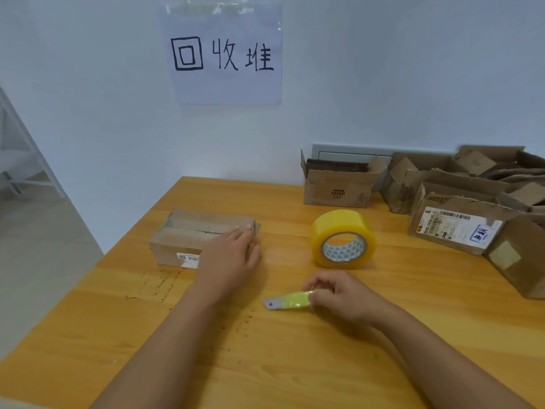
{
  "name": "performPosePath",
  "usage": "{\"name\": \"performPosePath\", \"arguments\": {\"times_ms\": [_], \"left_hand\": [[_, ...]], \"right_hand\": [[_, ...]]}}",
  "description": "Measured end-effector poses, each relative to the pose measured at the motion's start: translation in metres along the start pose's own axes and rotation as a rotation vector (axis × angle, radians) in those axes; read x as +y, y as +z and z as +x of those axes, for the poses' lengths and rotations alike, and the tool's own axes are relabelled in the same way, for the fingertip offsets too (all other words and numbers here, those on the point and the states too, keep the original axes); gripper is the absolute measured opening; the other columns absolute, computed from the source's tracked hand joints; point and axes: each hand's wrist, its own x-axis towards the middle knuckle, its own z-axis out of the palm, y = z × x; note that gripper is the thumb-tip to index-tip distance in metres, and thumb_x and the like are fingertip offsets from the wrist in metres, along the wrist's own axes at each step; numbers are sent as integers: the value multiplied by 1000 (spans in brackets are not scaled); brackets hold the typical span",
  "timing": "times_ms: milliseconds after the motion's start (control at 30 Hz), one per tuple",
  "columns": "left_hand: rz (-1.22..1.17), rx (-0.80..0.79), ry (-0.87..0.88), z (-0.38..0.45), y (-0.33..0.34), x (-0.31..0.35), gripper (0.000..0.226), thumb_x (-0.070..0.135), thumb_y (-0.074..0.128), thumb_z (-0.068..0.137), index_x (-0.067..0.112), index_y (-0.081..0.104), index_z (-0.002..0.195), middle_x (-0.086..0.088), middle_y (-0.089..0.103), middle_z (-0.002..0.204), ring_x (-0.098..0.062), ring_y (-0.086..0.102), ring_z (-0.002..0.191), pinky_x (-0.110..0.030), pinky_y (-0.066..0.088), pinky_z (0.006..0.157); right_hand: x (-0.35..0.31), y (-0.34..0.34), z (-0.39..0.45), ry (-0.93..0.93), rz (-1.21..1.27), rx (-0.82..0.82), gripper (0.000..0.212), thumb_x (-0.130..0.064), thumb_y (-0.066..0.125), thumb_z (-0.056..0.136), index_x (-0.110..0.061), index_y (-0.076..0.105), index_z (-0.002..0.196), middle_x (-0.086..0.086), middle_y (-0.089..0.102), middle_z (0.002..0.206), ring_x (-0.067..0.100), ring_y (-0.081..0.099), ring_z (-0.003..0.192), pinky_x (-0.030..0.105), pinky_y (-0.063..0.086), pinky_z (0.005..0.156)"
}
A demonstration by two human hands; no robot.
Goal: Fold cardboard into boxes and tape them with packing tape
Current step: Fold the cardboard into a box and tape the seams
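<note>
On the surface (295,364), toward its far left corner: a closed cardboard box (182,240), with the left hand (230,255) resting flat on its right end. Right of that box, near the middle of the surface: a tape roll (343,239), standing tilted on its rim. Before the roll, nearer the front edge: a utility knife (287,301), lying flat, its right end pinched in the right hand (333,293). Along the far edge, behind the roll: an open box (336,187). Right of it, crowding the far right corner: a heap of opened boxes (472,202). On the wall behind the far edge: a paper sign (224,54).
</note>
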Motion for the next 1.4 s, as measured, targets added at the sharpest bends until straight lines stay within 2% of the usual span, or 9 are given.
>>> {"name": "performPosePath", "arguments": {"times_ms": [133,333,500,633,867,1000,1133,1300,1400], "left_hand": [[-71,121,-54,5,0,9,17,31,48,100,22,62,105,9,63,93,-19,60,91,-31,32,67],[-57,113,-205,11,6,13,20,27,51,99,11,60,107,-6,53,115,-25,46,109,-33,40,86],[-47,156,-122,-3,-4,-10,9,14,62,91,10,68,95,-7,57,101,-31,49,99,-34,29,82],[-93,160,-11,-23,-16,-46,16,9,69,86,20,73,97,1,54,91,-26,48,90,-38,39,76],[-140,215,32,-39,-18,-63,12,24,66,93,22,70,104,8,54,94,-13,42,89,-28,37,76],[-96,299,33,-37,-7,-61,20,31,56,96,17,65,84,4,56,87,-19,45,82,-37,44,68],[-100,313,44,-38,-4,-59,27,36,46,98,18,65,90,6,58,91,-16,45,86,-29,42,72],[-164,333,5,-40,-2,-58,11,24,62,96,18,70,100,5,60,94,-15,46,89,-28,40,76],[-140,323,12,-37,0,-60,11,20,63,95,17,69,86,6,57,86,-15,45,83,-31,40,70]], "right_hand": [[2,4,7,-100,-450,106,17,-36,60,94,-30,67,108,-17,55,104,5,48,103,25,43,91],[-26,19,29,-270,-342,256,16,-25,61,94,-21,69,107,-13,59,100,8,52,101,25,43,90],[-49,21,70,-266,-319,288,30,-25,53,100,-25,61,129,-8,52,106,14,55,102,33,45,91],[-65,35,107,-241,-409,165,45,-40,52,100,-40,43,145,-5,42,110,20,53,102,37,47,86],[-70,62,121,-497,-619,283,28,-38,50,99,-25,64,120,-6,37,100,19,45,93,30,29,66],[-62,68,124,-666,-700,380,28,-35,49,93,-20,69,105,3,55,106,24,49,92,33,41,67],[-58,71,127,-750,-728,416,17,-29,58,93,-20,68,103,0,58,98,24,47,90,36,45,68],[-66,68,134,-795,-766,423,28,-31,49,92,-19,74,93,-1,60,90,23,51,87,36,45,65],[-65,71,133,-825,-785,414,28,-26,46,89,-19,73,90,-3,61,88,22,55,81,33,46,61]]}}
